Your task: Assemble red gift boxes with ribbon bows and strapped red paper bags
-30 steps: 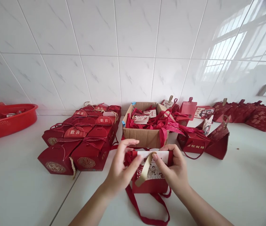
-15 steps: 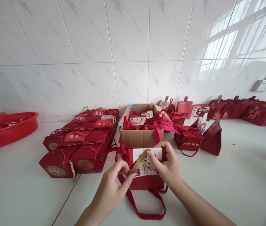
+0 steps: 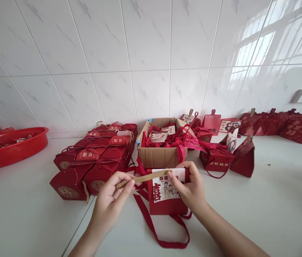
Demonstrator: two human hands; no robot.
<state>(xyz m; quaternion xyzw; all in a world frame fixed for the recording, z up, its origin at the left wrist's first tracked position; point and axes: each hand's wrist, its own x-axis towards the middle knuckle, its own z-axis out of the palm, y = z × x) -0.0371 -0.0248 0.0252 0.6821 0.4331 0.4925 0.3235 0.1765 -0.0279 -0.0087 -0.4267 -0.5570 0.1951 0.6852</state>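
A small red gift box (image 3: 167, 208) stands on the table before me, with a white printed card (image 3: 164, 191) showing a cartoon couple on its front. My left hand (image 3: 116, 192) pinches the free end of a gold ribbon (image 3: 148, 176) and stretches it out to the left. The ribbon's other end lies at the card's top edge, under the thumb of my right hand (image 3: 192, 187). That hand grips the box's upper right corner together with the card and ribbon. A long red ribbon (image 3: 170, 244) loops on the table in front of the box.
Behind the box is a cardboard box (image 3: 158, 157) of red ribbons and tags. Several red gift boxes (image 3: 70, 182) with cords are packed together at left, near a red basin (image 3: 37, 144). More red boxes (image 3: 216, 160) stand at right and along the wall.
My left hand has moved left and slightly up, drawing the gold ribbon from a slant across the card to nearly level. My right hand keeps its hold on the box corner.
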